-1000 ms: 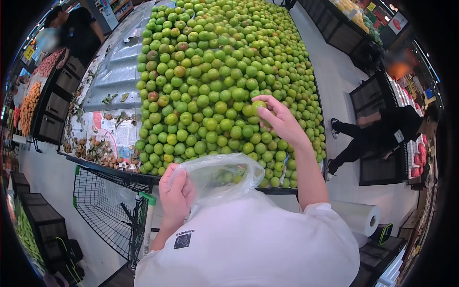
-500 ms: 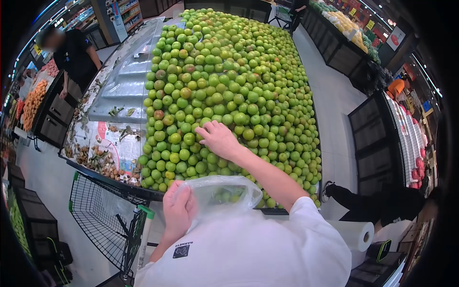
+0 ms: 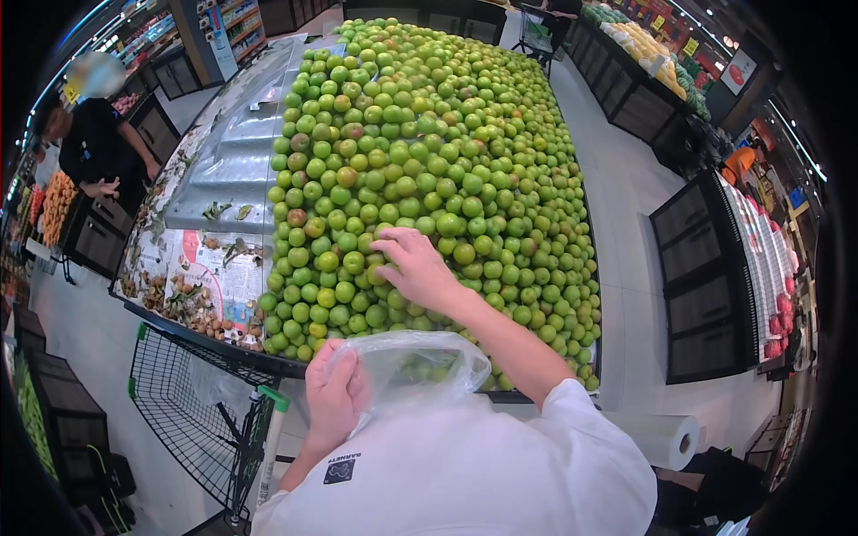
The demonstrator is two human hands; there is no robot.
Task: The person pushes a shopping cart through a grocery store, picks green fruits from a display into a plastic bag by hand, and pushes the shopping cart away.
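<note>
Item: one person in black clothing (image 3: 94, 152), standing at the far left beside a broad, black-edged worktop (image 3: 206, 332).
Item: one black wire shopping cart with green trim (image 3: 188, 402), below the worktop's near left edge.
Item: newsprint sheets (image 3: 210, 246), strewn with dry leaves and small brown scraps, beside a ridged silver-grey sheet (image 3: 223, 165).
Item: my left grip (image 3: 335, 389), fingers and thumb pinched together on the rim of a clear, thin plastic bag (image 3: 424, 362). The bag's mouth gapes before my chest; green shows through the film, whether inside or behind I cannot tell.
Item: one large heap of round green fruit (image 3: 429, 179), some blushed yellow or reddish, filling the worktop's middle and right.
Item: my right grip (image 3: 416, 268), over the heap's near part, fingers apart and loosely bent; whether it has hold of a fruit I cannot tell.
Item: one white plastic roll (image 3: 652, 438), at lower right.
</note>
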